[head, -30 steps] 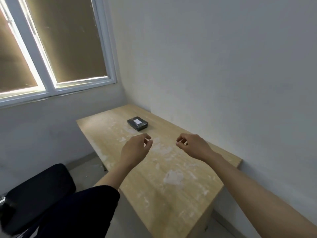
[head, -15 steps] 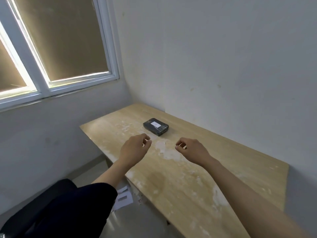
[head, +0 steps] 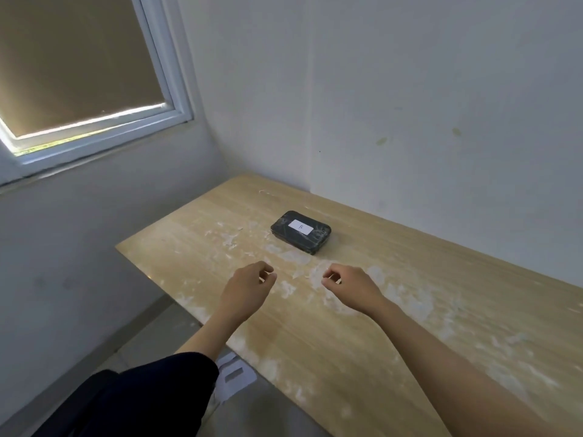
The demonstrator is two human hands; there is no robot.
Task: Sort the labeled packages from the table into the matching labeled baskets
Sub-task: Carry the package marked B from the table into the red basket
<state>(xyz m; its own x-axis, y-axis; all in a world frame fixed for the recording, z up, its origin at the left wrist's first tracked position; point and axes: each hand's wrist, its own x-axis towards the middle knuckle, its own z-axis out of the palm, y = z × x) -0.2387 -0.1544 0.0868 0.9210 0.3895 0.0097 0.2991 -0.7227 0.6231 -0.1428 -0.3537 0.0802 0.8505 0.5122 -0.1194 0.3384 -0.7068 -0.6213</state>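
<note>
1 black package [head: 300, 232] with 1 white label [head: 300, 227] lay flat on the desk [head: 394, 310], near its far edge by the wall and well clear of the left corner. 2 bare hands hovered over the desk, nearer the camera than the package and apart from it: left hand [head: 247, 290] and right hand [head: 353, 287], each loosely curled with fingertips near the thumb, holding nothing. 1 window [head: 79, 77] stood upper left.

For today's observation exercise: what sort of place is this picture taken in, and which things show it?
Probably a bare, plain indoor room, perhaps a spare workroom. A worn wooden table stands in the corner against blank white walls, under a white-framed window. One black labelled package lies on it.
</note>
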